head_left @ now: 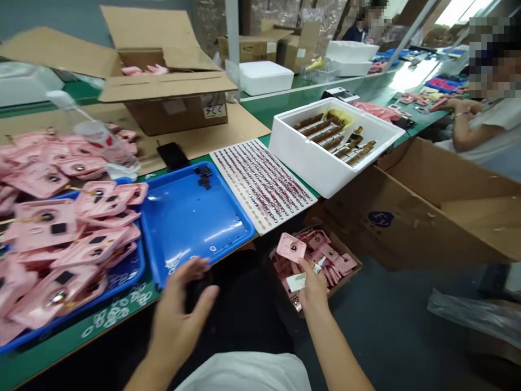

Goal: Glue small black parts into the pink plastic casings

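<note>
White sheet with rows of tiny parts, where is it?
In the head view, the white sheet lies near the middle, between the blue tray by your left hand and the open foam box to its right.

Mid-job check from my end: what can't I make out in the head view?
All in the head view:
Left hand: outline smeared by motion blur.
Pink piece in the right hand: underside faces away from the camera.
White slip at that hand: any print too small.
Open cardboard box: front flap hides most contents.
Pink pile: cut off by the left edge.
</note>
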A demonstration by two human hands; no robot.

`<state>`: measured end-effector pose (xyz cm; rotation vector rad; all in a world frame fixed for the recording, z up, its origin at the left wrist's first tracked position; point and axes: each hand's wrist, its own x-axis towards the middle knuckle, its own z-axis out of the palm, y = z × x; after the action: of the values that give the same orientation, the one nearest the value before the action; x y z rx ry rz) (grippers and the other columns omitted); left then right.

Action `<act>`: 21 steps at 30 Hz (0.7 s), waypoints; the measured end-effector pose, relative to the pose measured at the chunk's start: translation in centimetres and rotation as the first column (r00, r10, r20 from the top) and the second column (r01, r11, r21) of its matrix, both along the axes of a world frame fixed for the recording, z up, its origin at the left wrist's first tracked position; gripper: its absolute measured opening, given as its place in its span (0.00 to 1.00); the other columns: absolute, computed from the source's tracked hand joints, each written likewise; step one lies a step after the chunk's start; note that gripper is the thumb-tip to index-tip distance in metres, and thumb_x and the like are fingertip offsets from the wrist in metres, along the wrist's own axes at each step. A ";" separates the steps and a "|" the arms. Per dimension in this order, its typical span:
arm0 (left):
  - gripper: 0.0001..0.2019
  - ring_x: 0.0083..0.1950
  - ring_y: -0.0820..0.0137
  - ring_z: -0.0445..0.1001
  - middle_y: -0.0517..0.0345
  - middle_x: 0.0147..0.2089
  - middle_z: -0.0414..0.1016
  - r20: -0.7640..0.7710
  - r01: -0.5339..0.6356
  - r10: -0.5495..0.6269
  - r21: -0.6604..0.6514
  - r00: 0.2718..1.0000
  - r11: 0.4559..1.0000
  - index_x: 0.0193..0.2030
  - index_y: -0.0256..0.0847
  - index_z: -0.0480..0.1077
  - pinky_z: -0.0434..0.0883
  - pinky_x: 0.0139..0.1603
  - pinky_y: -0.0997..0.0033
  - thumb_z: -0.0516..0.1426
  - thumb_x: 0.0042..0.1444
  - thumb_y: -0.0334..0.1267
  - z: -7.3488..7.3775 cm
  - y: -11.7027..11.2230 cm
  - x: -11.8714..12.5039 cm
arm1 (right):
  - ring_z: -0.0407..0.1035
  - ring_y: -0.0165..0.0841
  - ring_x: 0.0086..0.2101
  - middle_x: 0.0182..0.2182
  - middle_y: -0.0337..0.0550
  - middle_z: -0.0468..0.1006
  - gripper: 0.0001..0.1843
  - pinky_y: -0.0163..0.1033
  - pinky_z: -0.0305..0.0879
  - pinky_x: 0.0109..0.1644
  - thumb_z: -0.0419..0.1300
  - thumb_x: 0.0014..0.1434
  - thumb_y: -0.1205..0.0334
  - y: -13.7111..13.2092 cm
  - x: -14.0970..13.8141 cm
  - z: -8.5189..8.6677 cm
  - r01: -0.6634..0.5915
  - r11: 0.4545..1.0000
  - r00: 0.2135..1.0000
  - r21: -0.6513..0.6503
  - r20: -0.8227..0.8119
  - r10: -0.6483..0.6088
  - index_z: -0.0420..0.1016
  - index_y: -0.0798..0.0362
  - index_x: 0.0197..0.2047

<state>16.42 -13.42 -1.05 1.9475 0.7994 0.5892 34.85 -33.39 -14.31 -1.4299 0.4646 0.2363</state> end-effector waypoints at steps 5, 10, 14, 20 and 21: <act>0.50 0.74 0.46 0.64 0.38 0.76 0.61 0.413 0.249 -0.034 -0.480 0.910 0.841 0.76 0.47 0.54 0.63 0.72 0.46 0.71 0.51 0.57 -2.1 -3.2 1.8 | 0.80 0.37 0.39 0.32 0.35 0.79 0.27 0.45 0.82 0.49 0.78 0.49 0.54 6.2 -8.5 8.0 -0.302 0.882 0.945 0.361 -0.005 0.326 0.60 0.47 0.31; 0.39 0.57 0.51 0.78 0.44 0.54 0.78 0.631 0.263 0.235 -0.591 0.739 0.763 0.64 0.42 0.68 0.72 0.62 0.52 0.64 0.55 0.68 -0.5 -2.6 0.3 | 0.76 0.33 0.31 0.30 0.35 0.77 0.28 0.38 0.77 0.34 0.76 0.53 0.47 7.7 -13.2 13.6 -0.583 0.726 0.796 0.365 0.077 0.600 0.60 0.47 0.31; 0.32 0.41 0.60 0.79 0.53 0.41 0.77 0.667 0.353 0.381 -0.696 0.640 0.625 0.47 0.40 0.75 0.75 0.47 0.61 0.61 0.56 0.70 1.9 -1.1 -2.7 | 0.59 0.28 0.19 0.19 0.28 0.61 0.27 0.33 0.60 0.24 0.51 0.71 0.33 6.5 -13.9 17.0 -0.860 0.511 0.495 -0.013 0.221 0.840 0.65 0.48 0.35; 0.37 0.29 0.69 0.68 0.54 0.31 0.73 0.700 0.522 0.305 -0.696 0.646 0.493 0.47 0.36 0.76 0.68 0.33 0.70 0.57 0.56 0.74 3.1 -0.4 -5.3 | 0.73 0.35 0.30 0.32 0.41 0.79 0.18 0.36 0.65 0.32 0.49 0.76 0.45 7.6 -14.4 21.0 -0.774 0.127 -0.020 -0.620 0.225 0.974 0.72 0.47 0.45; 0.38 0.29 0.70 0.68 0.55 0.30 0.72 0.696 0.522 0.309 -0.701 0.648 0.485 0.48 0.36 0.76 0.68 0.33 0.70 0.56 0.57 0.74 3.0 -0.4 -5.6 | 0.74 0.35 0.30 0.32 0.40 0.80 0.17 0.36 0.64 0.31 0.49 0.76 0.46 8.0 -14.6 21.3 -0.736 0.100 -0.076 -0.670 0.228 0.971 0.72 0.47 0.44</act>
<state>10.82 -13.85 1.97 0.6032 0.2481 0.6479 20.29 -25.36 6.98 -1.8582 -1.3134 0.7242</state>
